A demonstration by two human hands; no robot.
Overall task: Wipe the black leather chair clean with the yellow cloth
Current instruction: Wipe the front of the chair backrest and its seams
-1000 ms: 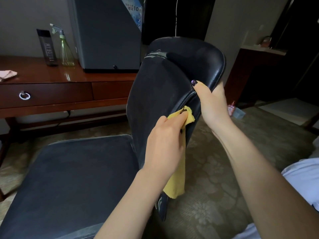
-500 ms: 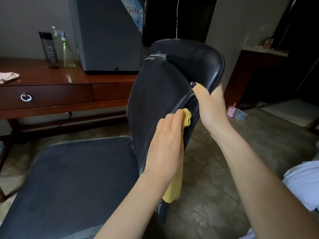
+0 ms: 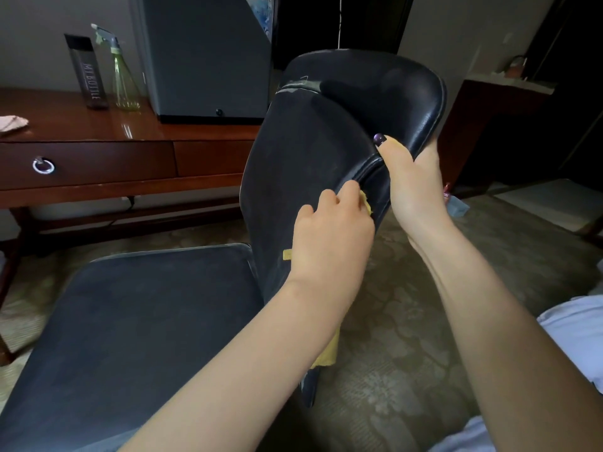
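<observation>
Where its top curls over, the black leather chair [image 3: 303, 158] is glossy and creased, with pale stitching along the rim, while the broad front of the backrest and the flat seat look dull and greyish. It stands on a patterned carpet [image 3: 408, 337] in front of a wooden table [image 3: 81, 125]. Most of the yellow cloth [image 3: 326, 355] is hidden under the left hand [image 3: 329, 236], whose fingers [image 3: 349, 194] curl over it and press it against the right edge of the backrest, at a seam. A small yellow fold shows by the fingertips, a sliver shows at the heel of the hand, and a loose end hangs below the wrist beside the lower part of the backrest. Just above, the right hand [image 3: 411, 187] grips the same edge: its thumb, with a dark purple nail, lies on the front, and the other fingers wrap behind, out of sight. The two hands are just beside each other. On the table stand a dark bottle [image 3: 86, 73] and a green spray bottle [image 3: 122, 76], touching or nearly so, with a pink cloth [image 3: 11, 123] at the far left.
</observation>
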